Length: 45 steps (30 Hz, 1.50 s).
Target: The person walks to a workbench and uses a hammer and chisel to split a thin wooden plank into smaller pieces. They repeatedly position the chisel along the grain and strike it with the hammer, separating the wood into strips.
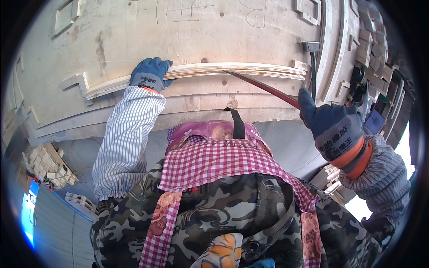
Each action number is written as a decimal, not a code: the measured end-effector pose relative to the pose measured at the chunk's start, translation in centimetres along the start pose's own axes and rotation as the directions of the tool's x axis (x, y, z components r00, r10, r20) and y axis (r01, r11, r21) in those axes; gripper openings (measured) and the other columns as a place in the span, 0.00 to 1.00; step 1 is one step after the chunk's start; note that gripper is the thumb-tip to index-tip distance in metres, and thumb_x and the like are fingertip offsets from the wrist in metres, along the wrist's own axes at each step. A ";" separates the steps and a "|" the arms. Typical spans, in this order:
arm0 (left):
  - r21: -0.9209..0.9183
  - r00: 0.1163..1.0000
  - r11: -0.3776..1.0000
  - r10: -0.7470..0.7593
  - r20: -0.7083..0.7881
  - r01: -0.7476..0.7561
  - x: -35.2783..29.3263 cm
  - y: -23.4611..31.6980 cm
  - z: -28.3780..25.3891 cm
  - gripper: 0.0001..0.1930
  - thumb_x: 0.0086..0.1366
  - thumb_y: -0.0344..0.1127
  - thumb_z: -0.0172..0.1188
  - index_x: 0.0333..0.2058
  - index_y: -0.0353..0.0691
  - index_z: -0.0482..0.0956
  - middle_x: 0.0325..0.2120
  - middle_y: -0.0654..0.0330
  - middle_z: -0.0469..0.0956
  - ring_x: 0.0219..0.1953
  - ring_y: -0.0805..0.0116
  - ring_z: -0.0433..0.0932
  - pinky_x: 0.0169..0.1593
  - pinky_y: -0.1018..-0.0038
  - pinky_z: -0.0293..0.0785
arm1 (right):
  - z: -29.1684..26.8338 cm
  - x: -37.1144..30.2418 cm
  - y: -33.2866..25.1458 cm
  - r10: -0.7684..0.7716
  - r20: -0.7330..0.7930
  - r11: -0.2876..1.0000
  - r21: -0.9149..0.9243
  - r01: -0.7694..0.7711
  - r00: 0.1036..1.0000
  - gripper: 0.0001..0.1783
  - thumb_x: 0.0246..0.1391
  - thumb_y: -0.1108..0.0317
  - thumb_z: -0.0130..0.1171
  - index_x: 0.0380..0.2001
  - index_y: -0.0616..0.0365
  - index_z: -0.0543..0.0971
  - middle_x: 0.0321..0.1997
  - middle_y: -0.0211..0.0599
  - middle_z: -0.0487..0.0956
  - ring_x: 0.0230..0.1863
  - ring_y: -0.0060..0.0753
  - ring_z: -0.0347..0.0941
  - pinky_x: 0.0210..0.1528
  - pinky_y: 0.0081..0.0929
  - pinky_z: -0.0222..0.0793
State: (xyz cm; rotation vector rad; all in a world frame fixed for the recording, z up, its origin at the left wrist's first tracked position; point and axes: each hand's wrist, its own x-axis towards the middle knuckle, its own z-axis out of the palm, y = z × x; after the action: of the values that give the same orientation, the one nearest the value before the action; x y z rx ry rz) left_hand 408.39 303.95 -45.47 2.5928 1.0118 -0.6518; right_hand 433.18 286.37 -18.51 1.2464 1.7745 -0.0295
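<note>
A bundle of long, thin wooden strips (241,68) lies across the pale wooden boards (134,40) in front of me. My left hand (151,73), in a blue and grey work glove, is closed over the bundle left of its middle. In my right hand (333,123), gloved the same way, is a long tapering red tool (272,89) with a dark pointed end; its exact kind I cannot tell. The tip meets the near edge of the strips around the middle. Beside the bundle's right end lies a hammer (311,47) with a dark handle.
Small wooden corner pieces stand on the boards, one (77,85) by the bundle's left end and a block (301,66) by its right end. Stacked wood offcuts (48,164) are at lower left. Further timber pieces (371,49) are piled at the far right.
</note>
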 end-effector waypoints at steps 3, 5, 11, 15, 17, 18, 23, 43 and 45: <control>-0.002 0.998 1.000 0.017 -0.062 -0.017 -0.5 0.2 -0.1 0.27 0.52 0.53 0.61 0.50 0.51 0.71 0.40 0.62 0.73 0.46 0.66 0.71 0.54 0.72 0.65 | -1.0 0.2 0.3 -0.009 0.014 1.000 -0.007 0.009 1.000 0.30 0.50 0.61 0.54 0.56 0.58 0.62 0.09 0.22 0.66 0.10 0.21 0.67 0.09 0.25 0.59; 0.002 0.999 1.000 0.021 -0.040 -0.021 -0.6 0.6 -0.7 0.28 0.51 0.53 0.62 0.50 0.51 0.71 0.40 0.62 0.73 0.45 0.66 0.71 0.54 0.72 0.65 | -1.2 0.1 0.6 0.024 -0.013 1.000 0.007 -0.024 1.000 0.30 0.51 0.60 0.53 0.56 0.58 0.62 0.09 0.23 0.67 0.10 0.21 0.68 0.10 0.24 0.59; -0.048 0.993 0.998 0.022 -0.117 -0.028 -0.3 2.1 -1.0 0.34 0.47 0.51 0.66 0.53 0.51 0.66 0.46 0.60 0.70 0.47 0.63 0.69 0.55 0.70 0.65 | -1.8 -1.0 1.0 0.076 0.081 0.989 0.123 -0.086 0.994 0.28 0.53 0.62 0.51 0.53 0.69 0.61 0.10 0.23 0.69 0.13 0.25 0.71 0.16 0.30 0.68; -0.153 0.828 0.949 0.154 -0.539 -0.276 -0.4 0.7 -0.3 0.47 0.38 0.50 0.72 0.57 0.48 0.58 0.52 0.53 0.63 0.50 0.57 0.66 0.57 0.64 0.62 | -3.2 -0.4 0.6 0.083 -0.035 0.994 0.078 -0.080 0.996 0.17 0.50 0.64 0.54 0.39 0.66 0.71 0.15 0.27 0.72 0.15 0.28 0.72 0.20 0.30 0.71; -0.126 0.676 0.897 0.221 -0.703 -0.424 -0.8 0.7 -0.8 0.55 0.34 0.53 0.73 0.60 0.41 0.52 0.56 0.49 0.58 0.55 0.53 0.61 0.59 0.59 0.58 | -3.7 0.6 0.7 0.157 0.031 0.987 -0.023 -0.156 0.987 0.24 0.47 0.65 0.55 0.49 0.59 0.69 0.18 0.27 0.73 0.20 0.26 0.74 0.21 0.31 0.70; -0.108 0.622 0.874 0.244 -0.744 -0.473 -1.0 1.3 -1.4 0.55 0.35 0.54 0.73 0.59 0.40 0.52 0.56 0.48 0.57 0.56 0.53 0.61 0.59 0.59 0.58 | -3.7 1.6 0.8 0.128 -0.184 0.992 0.024 -0.126 0.974 0.24 0.48 0.64 0.55 0.49 0.58 0.69 0.18 0.26 0.72 0.19 0.26 0.73 0.21 0.31 0.70; -0.237 0.483 0.653 0.226 -0.846 -0.719 -1.0 12.8 -6.6 0.45 0.42 0.50 0.69 0.58 0.44 0.57 0.54 0.52 0.63 0.52 0.54 0.67 0.55 0.63 0.65 | -3.2 2.8 1.9 0.302 -0.517 0.933 0.332 -0.137 0.801 0.40 0.44 0.47 0.61 0.61 0.36 0.58 0.47 0.33 0.70 0.40 0.29 0.71 0.30 0.29 0.72; -0.467 0.583 0.535 0.059 -0.811 -0.704 -4.1 15.9 -9.6 0.08 0.62 0.35 0.55 0.31 0.34 0.74 0.32 0.52 0.78 0.37 0.62 0.77 0.43 0.70 0.72 | 35.0 8.2 4.5 0.586 0.565 -0.039 0.736 -0.676 0.581 0.31 0.39 0.60 0.65 0.51 0.48 0.71 0.48 0.45 0.75 0.50 0.46 0.70 0.53 0.36 0.66; -0.413 0.551 0.612 0.046 -0.833 -0.675 -4.2 15.1 -9.4 0.04 0.59 0.32 0.57 0.31 0.40 0.73 0.31 0.59 0.79 0.34 0.65 0.79 0.38 0.75 0.74 | 35.3 9.0 5.0 0.543 0.603 0.022 0.686 -0.728 0.584 0.26 0.38 0.60 0.64 0.44 0.50 0.73 0.43 0.45 0.76 0.47 0.47 0.72 0.49 0.37 0.68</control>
State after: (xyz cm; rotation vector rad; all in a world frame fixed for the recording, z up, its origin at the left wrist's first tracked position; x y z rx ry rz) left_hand 418.98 294.67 -33.80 2.1541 0.5663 0.9257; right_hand 459.88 277.94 -42.31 2.7209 0.6965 -0.6735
